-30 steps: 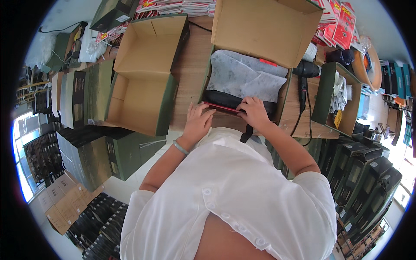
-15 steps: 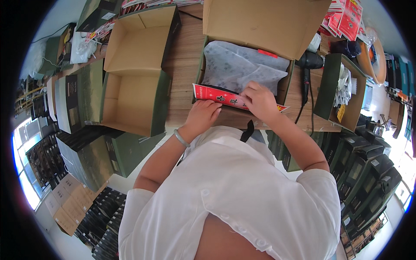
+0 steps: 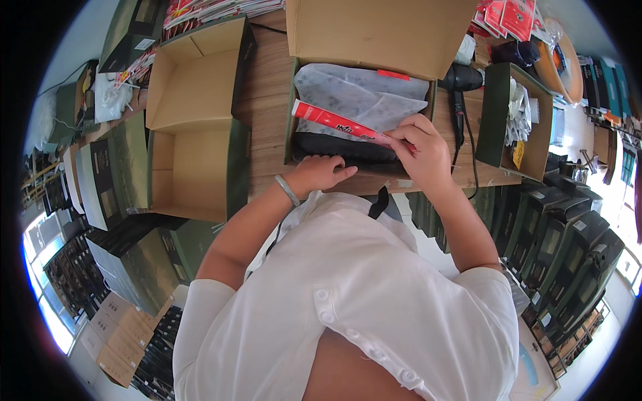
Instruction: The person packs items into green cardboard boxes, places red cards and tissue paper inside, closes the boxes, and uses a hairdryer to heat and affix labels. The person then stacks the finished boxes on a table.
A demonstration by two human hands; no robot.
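With right hand [image 3: 425, 151] we pinch right end of red printed leaflet [image 3: 341, 123], tilted over patterned tissue paper [image 3: 361, 90] in open green box [image 3: 381, 33]. Left hand [image 3: 319, 172] looks slack, empty, by box's near rim. Best we pinch lightly, avoid creasing leaflet or snagging tissue.

Wood-grain table [image 3: 267, 93]: left box [image 3: 190, 167], middle box [image 3: 374, 37], hair dryer [image 3: 461, 79], right box [image 3: 493, 127].

Right hand [image 3: 426, 148] pinches a red card [image 3: 334, 121] (tilted) over an open box [image 3: 374, 33].
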